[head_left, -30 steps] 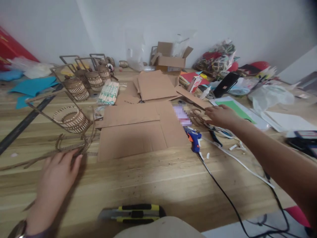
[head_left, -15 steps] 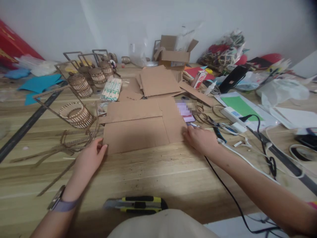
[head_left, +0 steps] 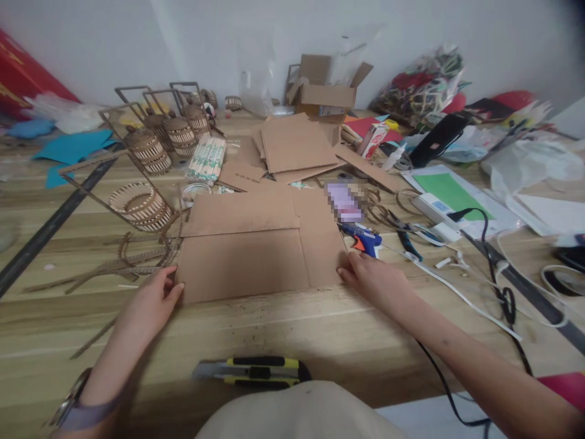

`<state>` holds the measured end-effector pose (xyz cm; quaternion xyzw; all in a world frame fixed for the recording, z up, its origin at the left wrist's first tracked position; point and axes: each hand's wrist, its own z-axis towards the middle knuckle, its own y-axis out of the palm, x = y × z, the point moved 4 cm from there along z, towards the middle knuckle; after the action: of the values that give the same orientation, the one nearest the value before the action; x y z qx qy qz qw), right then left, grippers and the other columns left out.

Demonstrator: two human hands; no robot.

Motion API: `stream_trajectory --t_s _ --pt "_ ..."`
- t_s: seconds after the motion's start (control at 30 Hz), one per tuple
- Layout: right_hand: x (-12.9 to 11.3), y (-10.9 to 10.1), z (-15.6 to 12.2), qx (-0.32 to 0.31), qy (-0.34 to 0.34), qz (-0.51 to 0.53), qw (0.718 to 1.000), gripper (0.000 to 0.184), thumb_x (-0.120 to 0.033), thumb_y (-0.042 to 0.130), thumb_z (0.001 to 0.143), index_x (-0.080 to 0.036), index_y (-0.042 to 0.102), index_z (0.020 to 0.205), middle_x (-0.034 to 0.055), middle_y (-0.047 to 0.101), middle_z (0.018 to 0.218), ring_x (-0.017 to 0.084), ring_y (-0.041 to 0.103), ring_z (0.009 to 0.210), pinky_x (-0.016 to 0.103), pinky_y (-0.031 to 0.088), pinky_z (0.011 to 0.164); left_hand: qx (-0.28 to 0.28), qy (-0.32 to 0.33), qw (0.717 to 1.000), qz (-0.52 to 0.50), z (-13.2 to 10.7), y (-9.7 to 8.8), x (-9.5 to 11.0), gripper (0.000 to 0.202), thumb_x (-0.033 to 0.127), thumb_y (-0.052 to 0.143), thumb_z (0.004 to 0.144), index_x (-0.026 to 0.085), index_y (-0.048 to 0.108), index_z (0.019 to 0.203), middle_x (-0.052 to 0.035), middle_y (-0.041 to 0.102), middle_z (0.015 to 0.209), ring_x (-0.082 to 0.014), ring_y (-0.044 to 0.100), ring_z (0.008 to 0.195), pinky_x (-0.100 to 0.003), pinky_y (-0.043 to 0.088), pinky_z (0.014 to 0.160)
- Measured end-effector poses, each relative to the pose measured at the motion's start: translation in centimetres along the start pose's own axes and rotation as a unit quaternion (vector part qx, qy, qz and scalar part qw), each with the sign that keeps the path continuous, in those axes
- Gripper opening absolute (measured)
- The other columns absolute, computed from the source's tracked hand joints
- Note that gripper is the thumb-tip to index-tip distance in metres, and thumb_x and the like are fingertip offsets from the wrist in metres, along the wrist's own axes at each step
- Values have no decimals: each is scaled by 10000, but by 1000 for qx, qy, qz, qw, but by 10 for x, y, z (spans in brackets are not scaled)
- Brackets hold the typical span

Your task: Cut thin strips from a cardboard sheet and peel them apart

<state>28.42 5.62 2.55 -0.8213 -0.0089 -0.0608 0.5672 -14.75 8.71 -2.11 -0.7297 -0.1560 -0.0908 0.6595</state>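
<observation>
A flat sheet of brown cardboard (head_left: 242, 262) with fold lines and a flap lies in front of me on the wooden table. My left hand (head_left: 153, 299) grips its near left corner between thumb and fingers. At the near right corner my right hand (head_left: 370, 277) pinches the edge. A yellow and black utility knife (head_left: 256, 372) lies close to my body, its blade end pointing left. Just beyond my right hand rests a blue glue gun (head_left: 365, 238), partly behind the cardboard.
More cardboard pieces (head_left: 299, 143) are stacked behind the sheet. Small bamboo buckets (head_left: 148, 152) with tall handles stand at the left, near bundled sticks (head_left: 206, 160). Pliers (head_left: 406, 241), a white power strip (head_left: 436, 210) and cables lie right. An open carton (head_left: 329, 97) stands at the back.
Both hands have drawn the cardboard sheet nearer to me and slightly left. The glue gun, mostly covered before, now shows beside its right edge.
</observation>
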Motion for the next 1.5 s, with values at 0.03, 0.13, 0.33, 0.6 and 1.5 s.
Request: stream_trajectory --t_s 0.03,0.13,0.33,0.6,1.5 --pt "0 2 -2 -4 2 1 1000 278 -357 446 1026 -159 608 1136 177 733 1116 317 723 1037 354 492 693 -2 2 1000 7 -2 1 -1 547 451 417 865 117 580 1266 -148 748 989 -306 721 929 -411 549 831" --pt "2 7 -5 -24 5 9 1000 269 -362 432 1032 -176 607 1115 162 727 1127 315 724 1040 350 488 689 -12 11 999 31 -9 3 -1 569 463 401 891 110 572 1304 -160 740 1028 -316 714 929 -421 542 825" --pt "21 13 0 -7 41 32 999 355 -380 356 1053 -155 526 1268 204 729 1156 321 742 1010 333 476 649 29 74 982 170 -17 -13 29 554 443 335 978 59 650 1223 -239 725 1098 -416 678 1009 -515 516 880" --pt "39 23 20 15 39 39 998 362 -270 321 1044 -94 528 1283 242 735 1112 343 755 957 377 516 678 96 251 944 190 33 -22 87 404 292 421 1007 93 678 1248 -201 685 1294 -358 644 1151 -494 494 980" --pt "41 40 -7 186 -135 102 968 510 -433 397 1037 -194 509 1473 183 545 1481 330 602 1281 487 542 1017 -37 496 867 -34 19 59 150 385 58 391 982 155 676 1224 -90 644 1039 -188 645 903 -335 558 826"
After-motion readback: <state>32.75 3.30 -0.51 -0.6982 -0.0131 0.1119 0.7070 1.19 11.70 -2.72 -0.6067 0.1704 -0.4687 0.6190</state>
